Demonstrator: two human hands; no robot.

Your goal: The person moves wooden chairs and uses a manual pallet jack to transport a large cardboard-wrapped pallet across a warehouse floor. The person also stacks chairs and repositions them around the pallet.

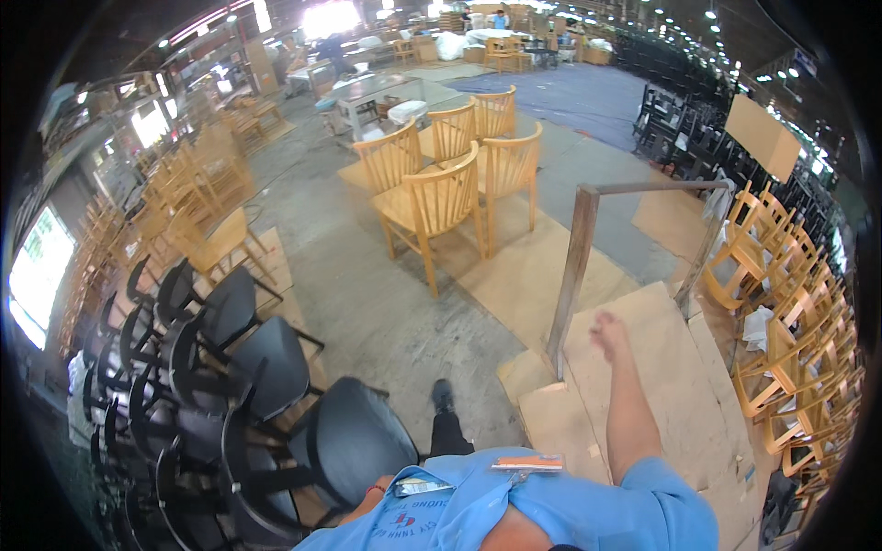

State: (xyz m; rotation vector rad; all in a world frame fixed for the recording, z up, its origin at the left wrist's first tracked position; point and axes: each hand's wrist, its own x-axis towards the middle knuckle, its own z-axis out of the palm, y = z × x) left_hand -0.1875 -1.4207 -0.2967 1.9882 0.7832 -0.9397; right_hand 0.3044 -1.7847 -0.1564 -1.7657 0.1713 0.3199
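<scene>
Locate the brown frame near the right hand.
In the head view, the brown frame is right of centre, between the grouped wooden chairs and the stacked chairs at far right, its near post just left of the right hand.

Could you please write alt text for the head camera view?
A person's right hand, apparently empty, hangs over brown cardboard near a brown frame. Five pale wooden chairs stand ahead; black chairs crowd the left, and stacked wooden chairs line the right.

Furniture workshop full of chairs point(354, 445)
</scene>
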